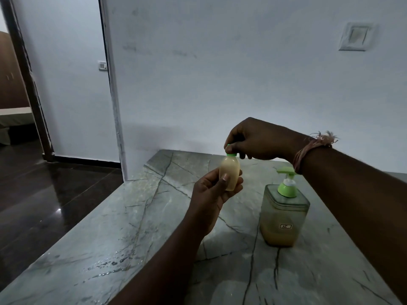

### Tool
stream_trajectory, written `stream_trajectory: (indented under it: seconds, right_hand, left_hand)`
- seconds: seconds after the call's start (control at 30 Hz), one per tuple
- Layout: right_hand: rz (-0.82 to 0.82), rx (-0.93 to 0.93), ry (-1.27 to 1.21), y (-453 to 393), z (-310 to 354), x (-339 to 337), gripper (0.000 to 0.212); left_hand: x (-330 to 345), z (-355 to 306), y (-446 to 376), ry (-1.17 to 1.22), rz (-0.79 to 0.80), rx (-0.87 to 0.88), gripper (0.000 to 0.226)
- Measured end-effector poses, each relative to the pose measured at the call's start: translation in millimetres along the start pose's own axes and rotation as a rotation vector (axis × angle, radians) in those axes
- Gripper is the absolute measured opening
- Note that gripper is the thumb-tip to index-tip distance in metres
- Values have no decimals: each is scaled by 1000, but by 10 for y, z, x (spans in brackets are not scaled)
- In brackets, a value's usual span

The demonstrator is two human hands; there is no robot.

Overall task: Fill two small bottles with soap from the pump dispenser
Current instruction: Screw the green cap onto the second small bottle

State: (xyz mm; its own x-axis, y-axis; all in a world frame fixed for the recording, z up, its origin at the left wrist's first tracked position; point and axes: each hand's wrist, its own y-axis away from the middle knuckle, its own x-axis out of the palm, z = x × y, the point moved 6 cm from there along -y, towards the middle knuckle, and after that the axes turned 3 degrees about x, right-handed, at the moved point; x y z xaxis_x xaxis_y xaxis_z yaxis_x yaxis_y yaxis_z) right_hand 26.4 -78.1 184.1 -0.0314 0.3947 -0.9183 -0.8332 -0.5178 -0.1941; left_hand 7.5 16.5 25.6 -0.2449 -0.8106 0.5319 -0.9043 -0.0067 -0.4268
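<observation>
Writing: the pump dispenser (284, 219), standing on the stone counter (136, 216) at lower right of centre, is carrying one small white sticker with a dark mark on its front; the mark is too small to read. No brand is showing on the small bottle (229, 175) or on its green cap (231, 153).

Left hand (211, 194): reaching up from the bottom centre of the frame, palm turned toward the camera, thumb and fingers curling round the lower body of the small bottle and holding it upright above the counter. The bottle is looking nearly full of pale cream soap.

Right hand (259, 139): coming in from the right edge, forearm passing above the dispenser, wrist bent down, fingertips pinching the green cap on the bottle's neck. A frayed thread band (308, 150) is sitting on that wrist.

Dispenser: clear square body, green pump head, tan soap filling roughly the lower third. Nothing is touching it.

Wet streaks (105, 269) are lying on the counter at lower left. Only one small bottle is in view.
</observation>
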Motion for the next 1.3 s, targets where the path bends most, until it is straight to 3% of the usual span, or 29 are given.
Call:
stream_trajectory:
  seconds: [0.2,0.33,0.43,0.57,0.77,1.03,1.3]
  right_hand:
    - [-114,97,350,29,-147,70,53]
    - [14,105,509,83,-25,119,30]
    - [142,87,314,115,41,71,28]
    - [88,-3,144,64,66,20,22]
    - [-105,144,310,-21,-63,244,28]
    - [-272,387,121,-74,-108,373,35]
    - [-275,429,-484,27,-319,971,28]
  left_hand:
    - [5,6,22,-287,-71,75,37]
    - [4,-15,33,-340,-112,127,40]
    - [-2,-2,21,-204,-103,78,39]
    - [-19,26,19,-27,-79,21,40]
    - [-86,-9,22,-299,-143,118,32]
    - [-185,-21,-31,-675,-241,267,44]
    - [-305,88,-69,-388,-263,107,24]
